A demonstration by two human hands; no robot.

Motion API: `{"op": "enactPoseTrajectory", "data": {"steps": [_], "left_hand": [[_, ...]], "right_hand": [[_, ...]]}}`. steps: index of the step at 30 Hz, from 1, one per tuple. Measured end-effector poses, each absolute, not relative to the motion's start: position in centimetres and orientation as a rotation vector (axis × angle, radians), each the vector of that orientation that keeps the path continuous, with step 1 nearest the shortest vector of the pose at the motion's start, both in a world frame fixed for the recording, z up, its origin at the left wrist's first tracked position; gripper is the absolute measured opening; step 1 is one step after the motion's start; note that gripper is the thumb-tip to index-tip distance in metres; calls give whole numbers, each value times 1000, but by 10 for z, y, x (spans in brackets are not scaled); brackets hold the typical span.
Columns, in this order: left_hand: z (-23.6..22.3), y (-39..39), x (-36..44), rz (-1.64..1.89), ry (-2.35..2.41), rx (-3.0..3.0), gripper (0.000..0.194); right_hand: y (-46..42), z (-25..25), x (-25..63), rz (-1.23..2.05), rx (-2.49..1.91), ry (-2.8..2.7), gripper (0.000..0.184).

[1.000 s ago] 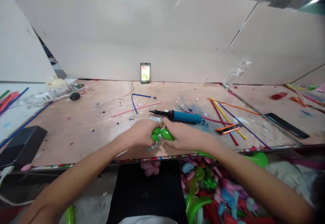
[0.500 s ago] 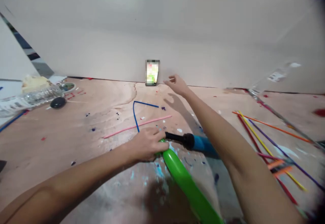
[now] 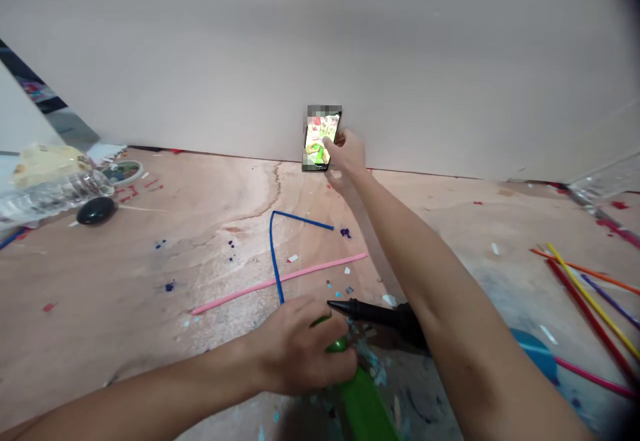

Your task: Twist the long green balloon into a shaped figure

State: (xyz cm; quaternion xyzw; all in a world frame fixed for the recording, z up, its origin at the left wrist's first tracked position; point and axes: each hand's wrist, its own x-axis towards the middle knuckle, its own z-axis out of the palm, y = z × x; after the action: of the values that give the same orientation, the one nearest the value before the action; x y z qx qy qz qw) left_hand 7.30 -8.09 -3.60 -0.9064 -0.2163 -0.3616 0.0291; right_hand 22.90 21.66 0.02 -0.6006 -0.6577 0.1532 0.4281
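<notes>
My left hand point(image 3: 307, 347) is closed around the end of a long green balloon point(image 3: 367, 404), and a small green bulge shows between its fingers. The rest of the balloon runs down past the lower edge of the view. At the wall, my right hand point(image 3: 349, 153) is on the right side of a lit phone point(image 3: 316, 135), the thumb over its screen and the fingers curled at its edge. Beside my left hand lies a balloon pump with a black nozzle point(image 3: 370, 312) and a blue body point(image 3: 533, 354), partly hidden by my right forearm.
A bent blue uninflated balloon point(image 3: 274, 254) crosses a pink one point(image 3: 310, 269) on the wooden table point(image 3: 165, 334). Several coloured balloons point(image 3: 595, 307) lie at right. At left are a plastic bottle point(image 3: 55, 197), a black oval object point(image 3: 97, 211) and a tape roll point(image 3: 123, 172).
My right hand has moved from beside the phone onto its right edge and screen. The phone sits at a different angle. My left hand still holds the green balloon, and the view has shifted.
</notes>
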Motion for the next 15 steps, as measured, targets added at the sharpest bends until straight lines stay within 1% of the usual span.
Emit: {"op": "enactPoseTrajectory", "data": {"steps": [8, 15], "left_hand": [[-32, -80, 73, -1128, -693, -2830, 21], [-38, -83, 71, -1011, -709, -2923, 14]], "right_hand": [[213, 6, 231, 385, -1490, -1615, 27], [213, 11, 234, 404, -1466, -1626, 24]]}}
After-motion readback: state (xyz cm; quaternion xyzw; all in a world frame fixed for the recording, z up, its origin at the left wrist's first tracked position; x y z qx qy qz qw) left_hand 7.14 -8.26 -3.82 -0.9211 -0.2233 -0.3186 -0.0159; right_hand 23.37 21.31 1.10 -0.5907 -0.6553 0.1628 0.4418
